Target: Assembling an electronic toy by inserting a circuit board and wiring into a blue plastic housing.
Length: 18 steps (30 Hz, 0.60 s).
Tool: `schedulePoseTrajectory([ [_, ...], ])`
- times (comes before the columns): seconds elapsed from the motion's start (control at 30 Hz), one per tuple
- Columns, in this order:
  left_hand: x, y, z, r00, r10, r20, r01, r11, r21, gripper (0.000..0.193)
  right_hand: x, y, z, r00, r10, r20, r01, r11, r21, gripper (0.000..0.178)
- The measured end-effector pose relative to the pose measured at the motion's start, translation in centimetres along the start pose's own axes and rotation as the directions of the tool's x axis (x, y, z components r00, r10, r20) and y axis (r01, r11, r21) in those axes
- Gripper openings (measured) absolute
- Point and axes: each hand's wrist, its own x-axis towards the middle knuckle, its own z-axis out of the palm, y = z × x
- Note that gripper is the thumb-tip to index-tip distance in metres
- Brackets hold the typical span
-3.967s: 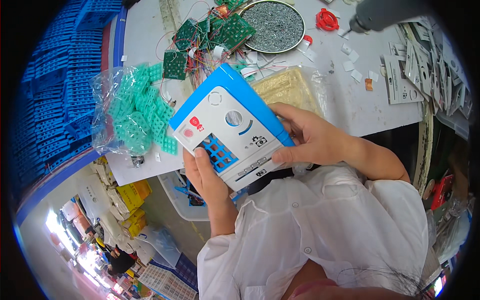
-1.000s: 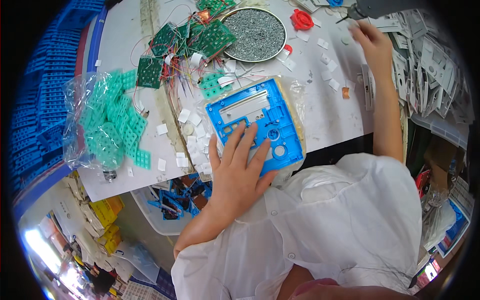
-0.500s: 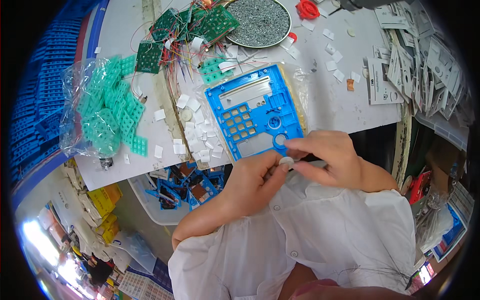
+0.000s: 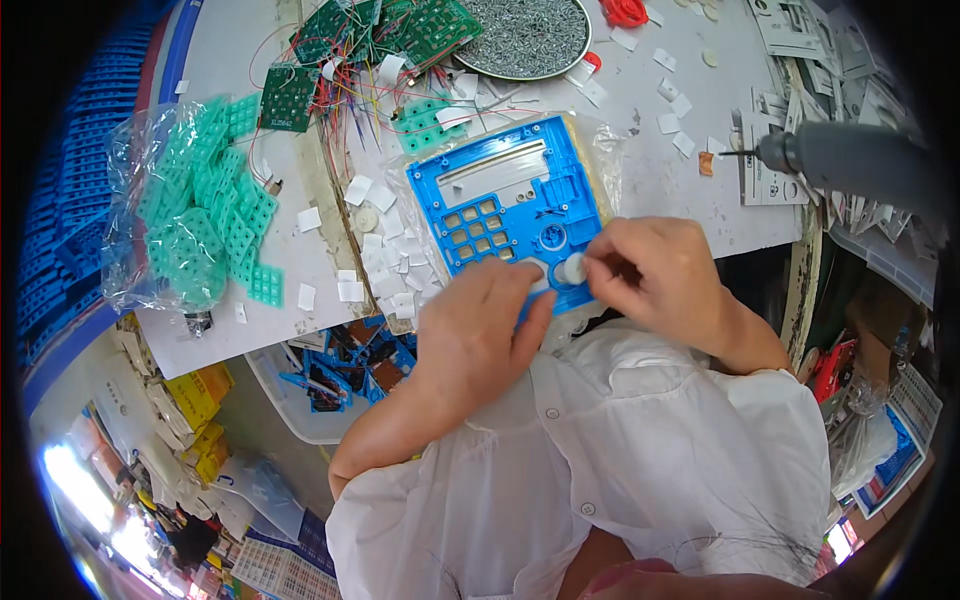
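Note:
A blue plastic housing panel [image 4: 470, 185], with a grid of square key holes and a long slot, lies tilted on the table before me. My right hand [image 4: 655, 270] pinches a small white disc [image 4: 571, 270] between thumb and fingertips, at the round ring near the panel's lower right corner. My left hand [image 4: 480, 325] rests on the panel's lower edge, thumb and fingers apart; it covers part of the keypad end and the lower window. Beneath the panel shows a yellowish pad in clear plastic film [image 4: 598, 170].
Green circuit boards [image 4: 290, 98] with thin wires and a round tray of screws [image 4: 520, 35] lie at the back. Bagged green keypads [image 4: 195, 215] are at left. A grey screwdriver [image 4: 840, 155] hangs at right, by stacked printed plates [image 4: 775, 180]. Below the table stands a parts bin [image 4: 300, 425].
Both hands moved from the table's front edge up onto the panel and drew apart. The white disc went with my right hand. The screwdriver swung further into view at right.

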Motion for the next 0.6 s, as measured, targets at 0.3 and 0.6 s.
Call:
schedulePoseTrajectory([
  [0.3,1.6,-1.8,0.8,0.984,0.161,-0.08,-0.142,0.968,0.209,0.028,0.8,0.8,-0.5,0.998,0.067,-0.009,-0.068,0.993,-0.098,0.013],
  [0.6,1.7,-0.8,1.8,0.993,0.116,-0.033,-0.103,0.956,0.275,0.03,-0.7,1.6,-1.5,0.982,0.177,-0.061,-0.174,0.983,0.055,0.012],
])
